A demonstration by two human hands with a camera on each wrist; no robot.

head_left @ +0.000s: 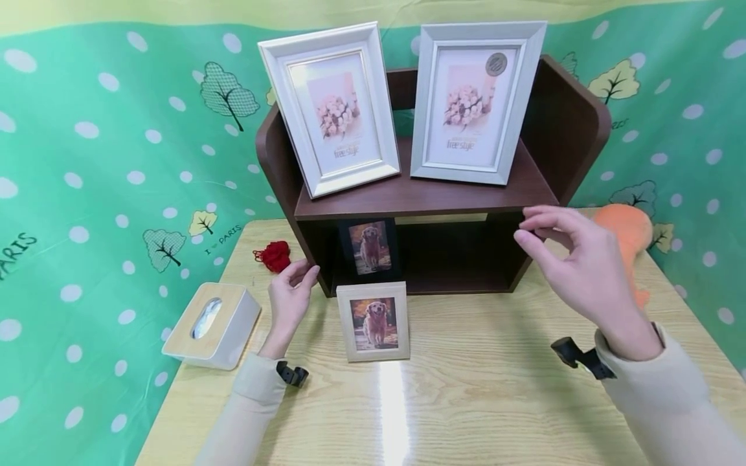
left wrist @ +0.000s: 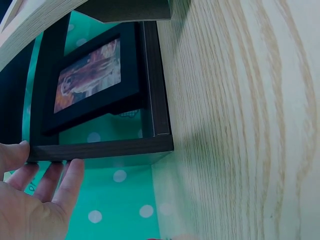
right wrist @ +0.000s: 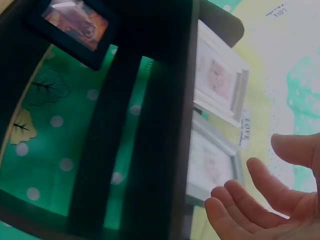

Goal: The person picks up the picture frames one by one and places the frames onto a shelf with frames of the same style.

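Note:
A dark brown two-tier shelf (head_left: 434, 194) stands at the back of the table. My left hand (head_left: 289, 298) holds the edge of its left side panel (left wrist: 100, 148), the thumb on one side and fingers on the other. Close to the shelf's right front, my right hand (head_left: 577, 265) hovers with loosely bent fingers and nothing in them. Inside the lower tier, at the left, leans a black photo frame (head_left: 392, 249) with a dog picture. Two large frames, one white (head_left: 355, 176) and one pale grey (head_left: 457, 173), stand on the upper tier. A beige dog-photo frame (head_left: 379, 355) stands in front of the shelf.
A white tissue box (head_left: 233, 336) with a wooden top sits at the table's left edge. Behind it lies red yarn (head_left: 275, 256). An orange plush-like object (head_left: 623, 226) is at the right, partly behind my right hand. Green dotted cloth (head_left: 87, 194) surrounds the table (head_left: 466, 388).

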